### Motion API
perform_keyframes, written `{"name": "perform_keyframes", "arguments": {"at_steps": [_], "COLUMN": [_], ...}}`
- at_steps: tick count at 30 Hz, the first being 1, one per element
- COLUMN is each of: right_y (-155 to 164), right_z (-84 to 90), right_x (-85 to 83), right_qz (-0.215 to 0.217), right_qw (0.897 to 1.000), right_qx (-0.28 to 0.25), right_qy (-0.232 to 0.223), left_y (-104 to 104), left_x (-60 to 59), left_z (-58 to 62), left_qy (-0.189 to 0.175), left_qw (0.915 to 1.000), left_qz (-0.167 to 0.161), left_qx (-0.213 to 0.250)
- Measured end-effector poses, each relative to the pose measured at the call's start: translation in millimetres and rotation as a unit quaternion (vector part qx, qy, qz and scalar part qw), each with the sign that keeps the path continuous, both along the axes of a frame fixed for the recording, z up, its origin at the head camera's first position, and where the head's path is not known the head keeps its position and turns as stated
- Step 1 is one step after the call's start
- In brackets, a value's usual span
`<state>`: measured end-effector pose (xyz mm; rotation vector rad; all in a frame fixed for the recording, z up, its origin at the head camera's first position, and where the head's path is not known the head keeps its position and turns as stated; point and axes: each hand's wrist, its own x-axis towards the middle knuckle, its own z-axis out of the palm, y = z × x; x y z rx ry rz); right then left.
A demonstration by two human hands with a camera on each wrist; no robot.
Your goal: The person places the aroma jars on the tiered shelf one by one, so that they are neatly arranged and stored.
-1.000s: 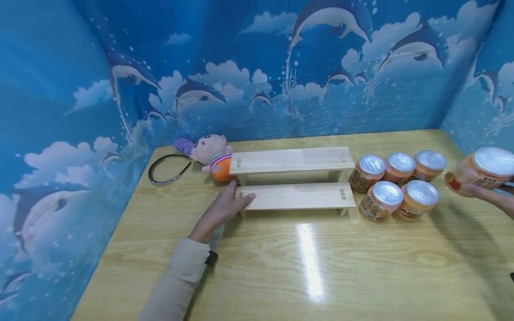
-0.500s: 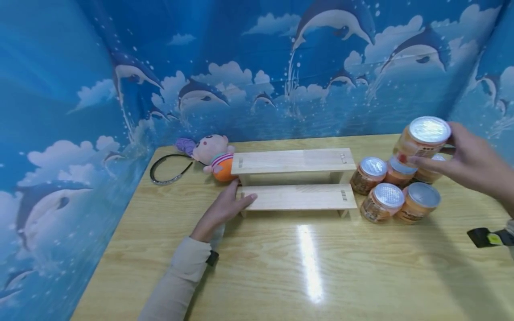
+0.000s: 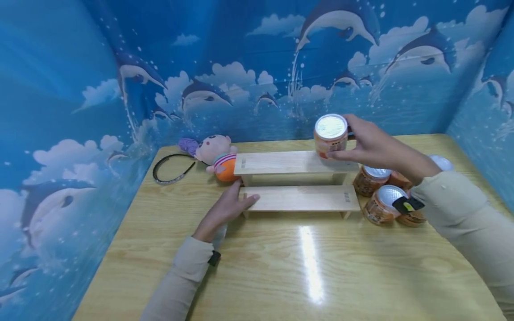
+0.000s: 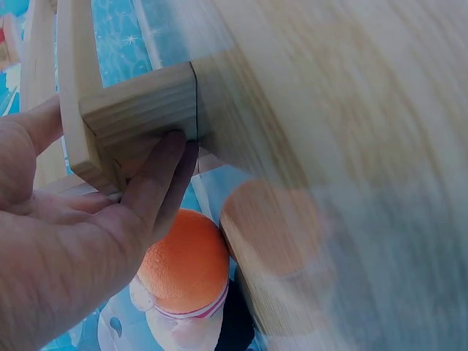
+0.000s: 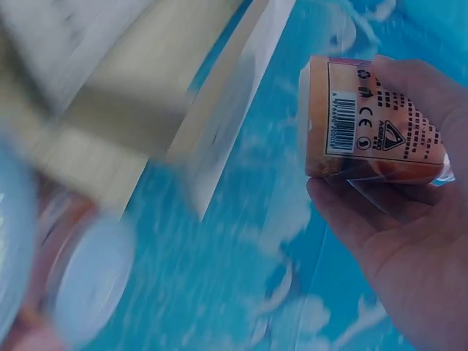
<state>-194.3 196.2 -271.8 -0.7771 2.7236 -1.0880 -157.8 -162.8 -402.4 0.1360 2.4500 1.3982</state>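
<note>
Since half a second ago your right hand (image 3: 371,145) has carried the jar (image 3: 330,135) leftward, away from the cluster of jars (image 3: 385,198) at the right of the table (image 3: 281,272), and now holds it over the right part of the wooden rack's (image 3: 297,178) upper step. Fingers and thumb are curled round the jar's side, silver lid up; the right wrist view shows the label and barcode (image 5: 344,117) against your palm. Whether its base already touches the step, I cannot tell from the head view.

Your left hand (image 3: 225,209) has not shifted. It rests at the left end of the lower step, fingers nearly straight, thumb on top. The left wrist view shows fingertips (image 4: 172,157) pressed flat against the end of the board, holding nothing. That reads as bracing, so the rack stays put while you work at its far end.

Just beyond the left hand a plush doll (image 3: 214,156) lies touching the rack's upper left corner; a dark headband (image 3: 172,167) sits further left.
</note>
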Motion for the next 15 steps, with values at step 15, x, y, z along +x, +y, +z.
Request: {"name": "perform_keyframes", "arguments": {"at_steps": [15], "right_y": [-84], "right_z": [-14.8], "right_x": [-25.6], "right_qz": [0.092], "right_qw": [0.995], "right_qx": [-0.04], "right_qy": [-0.026], "left_y": [0], "left_x": [0.1], "left_z": [0.1], "left_qy": [0.032], "left_qw": [0.9993], "left_qz": [-0.017], "left_qx": [-0.007]}}
